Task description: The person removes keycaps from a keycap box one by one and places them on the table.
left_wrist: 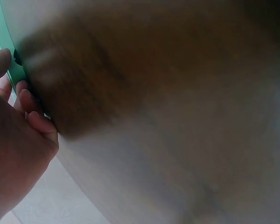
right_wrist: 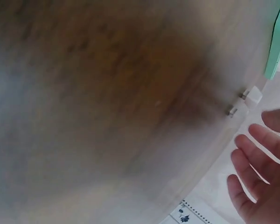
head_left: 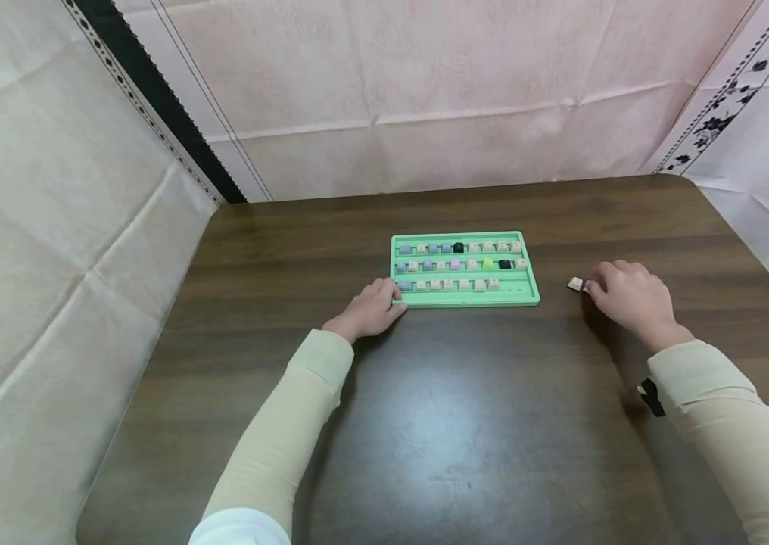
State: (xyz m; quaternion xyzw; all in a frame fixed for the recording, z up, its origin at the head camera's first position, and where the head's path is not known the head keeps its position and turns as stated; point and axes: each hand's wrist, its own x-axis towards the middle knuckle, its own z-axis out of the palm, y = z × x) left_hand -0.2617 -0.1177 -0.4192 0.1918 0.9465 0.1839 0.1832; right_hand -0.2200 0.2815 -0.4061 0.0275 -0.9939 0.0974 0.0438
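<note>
The green tray lies near the far side of the table, and the filling of its rows looks well along: the top and middle rows carry small keycaps from end to end, white, bluish, pink, lime and black. The lowest row is the unfinished part, with caps from its left end to past the middle and a bare stretch at the right. Two white loose caps sit just beside each other on the table, to the tray's right, and seem to be what is left to place, though the bare stretch may have room for more. The left hand pinches the tray's near left corner between thumb and fingers. The right hand is over by the loose caps, fingers spread and slightly bent, gripping nothing visible; whether a fingertip touches the nearer cap I cannot tell. Around them is the dark wooden table, backed by pale patterned cloth.
</note>
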